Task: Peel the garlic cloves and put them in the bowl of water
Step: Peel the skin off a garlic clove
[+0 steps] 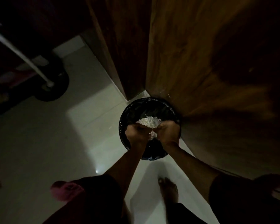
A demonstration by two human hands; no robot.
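**Figure: Discarding peelings over a lined bin, seen from the head camera in dim light**

At far left, a white pole (23, 52) runs down to a dark round base (52, 88) standing on the pale tiled floor (39, 143). Lower left, a pink item (65, 189) lies at the person's knee; it is too dark to say what it is.

At centre, a round bin (123, 125) lined with a black bag stands on the floor, set against the foot of the wooden panel (200, 62) that fills the right side. A heap of white peelings (149, 122) lies inside the bin on its far side. Both forearms reach down over its near rim.

The left hand (137, 132) and the right hand (167, 131) meet knuckle to knuckle above the bin. The fingers of both curl inward around a clump of pale scraps (153, 135) that shows between them. Below the right forearm, a bare foot (168, 189) rests on the floor.

No garlic cloves can be made out in the hands or the bin, and the bowl of water is out of view. Their whereabouts cannot be told from this view.

Judged from the heap in the bin, the peeling is probably largely or wholly done. This step looks like clearing away the skins. Whether every clove has reached the water cannot be confirmed. What is left appears to be dropping the held scraps and checking the bowl.
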